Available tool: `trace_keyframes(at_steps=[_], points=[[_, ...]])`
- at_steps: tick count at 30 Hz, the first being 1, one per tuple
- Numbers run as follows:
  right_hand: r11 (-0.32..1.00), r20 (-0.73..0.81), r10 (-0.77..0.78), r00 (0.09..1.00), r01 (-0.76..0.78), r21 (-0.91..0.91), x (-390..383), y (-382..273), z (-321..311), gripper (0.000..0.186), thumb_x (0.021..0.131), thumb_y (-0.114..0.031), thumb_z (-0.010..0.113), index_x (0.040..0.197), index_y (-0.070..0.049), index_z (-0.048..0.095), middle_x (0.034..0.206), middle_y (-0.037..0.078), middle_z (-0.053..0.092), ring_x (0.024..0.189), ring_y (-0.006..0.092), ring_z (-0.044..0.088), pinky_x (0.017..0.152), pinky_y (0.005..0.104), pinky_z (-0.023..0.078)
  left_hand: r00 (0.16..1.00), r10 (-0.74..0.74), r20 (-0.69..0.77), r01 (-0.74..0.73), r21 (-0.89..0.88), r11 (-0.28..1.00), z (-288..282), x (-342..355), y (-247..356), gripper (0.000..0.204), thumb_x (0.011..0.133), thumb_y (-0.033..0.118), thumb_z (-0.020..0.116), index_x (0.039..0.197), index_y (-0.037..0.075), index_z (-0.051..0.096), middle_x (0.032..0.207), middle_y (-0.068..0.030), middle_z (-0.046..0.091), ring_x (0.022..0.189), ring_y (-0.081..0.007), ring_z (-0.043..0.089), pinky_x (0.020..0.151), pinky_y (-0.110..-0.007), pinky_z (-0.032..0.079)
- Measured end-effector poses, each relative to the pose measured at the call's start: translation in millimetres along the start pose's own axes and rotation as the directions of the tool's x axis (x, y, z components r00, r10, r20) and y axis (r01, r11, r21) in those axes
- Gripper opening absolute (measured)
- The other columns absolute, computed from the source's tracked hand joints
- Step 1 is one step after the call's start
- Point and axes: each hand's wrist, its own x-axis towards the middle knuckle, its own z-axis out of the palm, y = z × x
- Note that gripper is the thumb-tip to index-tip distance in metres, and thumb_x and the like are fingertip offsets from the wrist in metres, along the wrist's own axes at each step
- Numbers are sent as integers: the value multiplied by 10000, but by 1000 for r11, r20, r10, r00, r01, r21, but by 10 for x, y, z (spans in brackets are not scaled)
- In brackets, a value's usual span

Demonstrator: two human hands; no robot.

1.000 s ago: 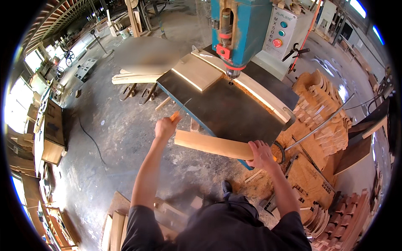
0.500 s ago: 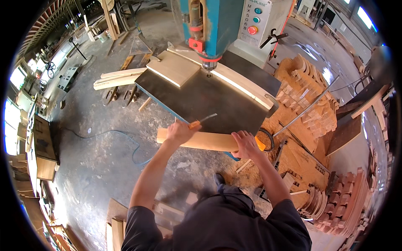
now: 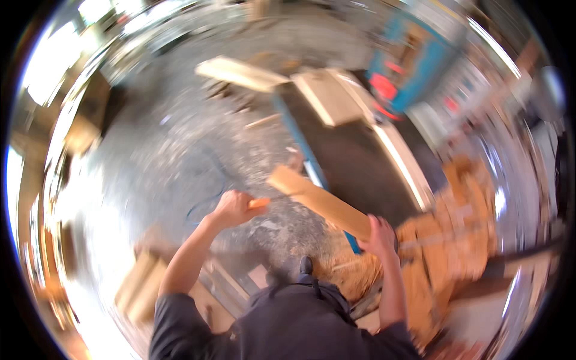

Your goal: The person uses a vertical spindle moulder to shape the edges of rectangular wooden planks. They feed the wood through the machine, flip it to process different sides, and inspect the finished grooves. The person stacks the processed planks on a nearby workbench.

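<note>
My left hand (image 3: 233,209) is wrapped round the orange handle of a chisel (image 3: 259,203), out over the floor to the left of the machine table. Motion blurs its thin metal blade. In my right hand (image 3: 379,236) is the near right end of a pale wooden board (image 3: 324,203). That board lies slantwise along the near left edge of the dark machine table (image 3: 360,159), and its far left end juts past the edge. Whether the board rests on the table, I cannot tell.
The blue drilling machine (image 3: 399,66) stands over the table's far right side. A flat wooden panel (image 3: 327,96) and a long wooden fence (image 3: 401,157) lie on the table. Wood pieces (image 3: 141,285) stand low on the left; sawdust and stacked parts (image 3: 450,240) fill the right.
My view has turned left, so the machine sits farther right. My left hand has left the board and moved left with the chisel. The board is now slanted, still in my right hand.
</note>
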Motion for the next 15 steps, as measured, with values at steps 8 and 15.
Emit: trace_keyframes(at_steps=[8, 15], points=[[999, -67, -42, 997, 42, -6, -343, 576, 337, 863, 711, -234, 866, 1469, -39, 502, 1377, 267, 597, 1274, 470, 574, 1070, 535, 492, -44, -948, -316, -714, -653, 251, 64, -1931, -1645, 142, 1013, 211, 734, 1035, 79, 689, 863, -32, 675, 727, -127, 623, 663, -289, 537], [990, -96, -139, 986, 139, 3, -379, 523, 222, 920, 674, -562, 888, 1367, -31, 599, 1273, 251, 669, 1192, 458, 641, 1048, 568, 515, -245, -969, 4, -920, -317, 231, 1873, -4423, -2865, 130, 896, 43, 755, 955, 92, 650, 857, -48, 667, 744, -211, 675, 681, -399, 612]])
